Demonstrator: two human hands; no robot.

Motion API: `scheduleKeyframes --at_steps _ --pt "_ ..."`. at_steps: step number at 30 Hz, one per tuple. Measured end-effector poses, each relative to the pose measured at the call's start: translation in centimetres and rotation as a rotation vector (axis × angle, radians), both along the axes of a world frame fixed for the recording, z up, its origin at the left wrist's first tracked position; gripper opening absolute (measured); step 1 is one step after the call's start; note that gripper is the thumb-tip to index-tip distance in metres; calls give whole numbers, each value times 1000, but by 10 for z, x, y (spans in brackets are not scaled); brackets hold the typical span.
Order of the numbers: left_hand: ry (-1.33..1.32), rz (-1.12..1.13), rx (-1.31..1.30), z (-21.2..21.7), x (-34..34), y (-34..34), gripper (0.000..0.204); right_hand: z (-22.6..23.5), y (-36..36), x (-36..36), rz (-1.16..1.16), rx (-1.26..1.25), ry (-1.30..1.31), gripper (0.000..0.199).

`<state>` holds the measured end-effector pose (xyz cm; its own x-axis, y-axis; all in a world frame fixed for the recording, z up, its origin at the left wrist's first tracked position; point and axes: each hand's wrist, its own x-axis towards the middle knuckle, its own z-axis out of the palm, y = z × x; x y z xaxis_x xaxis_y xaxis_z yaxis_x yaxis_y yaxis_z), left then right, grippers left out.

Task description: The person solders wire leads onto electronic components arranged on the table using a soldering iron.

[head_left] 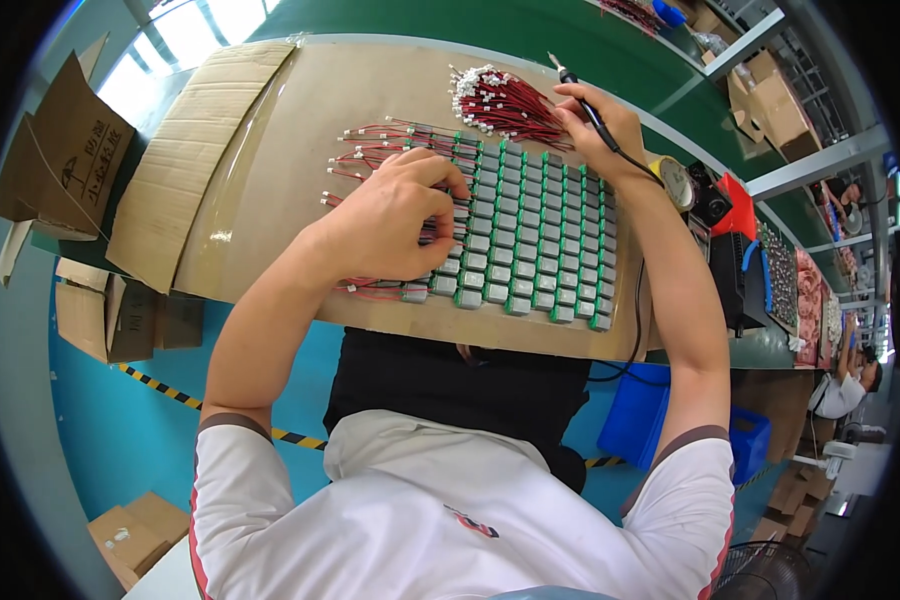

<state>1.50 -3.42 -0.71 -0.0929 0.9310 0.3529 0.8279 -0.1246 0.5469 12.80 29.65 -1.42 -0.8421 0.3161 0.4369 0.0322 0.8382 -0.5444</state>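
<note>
Left hand (395,215): curling over the leftmost blocks (523,269); cannot tell what its grip is holding.
Right hand (610,130): closing its grip around a soldering iron (594,114).
Blocks: lying in rows on the counter (345,85).
Red wires (515,108): lying on the far side.

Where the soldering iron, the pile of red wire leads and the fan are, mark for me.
Soldering iron (595,120): head view, on its black handle.
Pile of red wire leads (520,108): head view, mid-pile, on the wires.
Fan (763,573): head view, on its grille.
</note>
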Motion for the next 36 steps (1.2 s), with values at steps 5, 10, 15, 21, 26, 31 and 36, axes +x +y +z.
scheduleKeyframes --at_steps 5,10,15,21,26,31,36 --pt "4 -15 9 0 1 -1 8 3 -4 18 81 147 253 30" --pt "-7 -9 -19 0 -1 -3 7 17 -26 40 86 141 270 31" --pt "28 -24 9 2 -5 -3 12 20 -61 65 219 110 260 35" --pt "-72 131 194 28 -6 -6 23 20 -100 85 334 149 257 32" --pt "89 98 160 36 23 2 33 18 -119 84 447 165 323 35" --pt "148 28 69 19 31 14 18 14 -121 85 485 125 359 40" --pt "-83 120 74 15 34 16 12 17 -125 93 366 -100 287 43"
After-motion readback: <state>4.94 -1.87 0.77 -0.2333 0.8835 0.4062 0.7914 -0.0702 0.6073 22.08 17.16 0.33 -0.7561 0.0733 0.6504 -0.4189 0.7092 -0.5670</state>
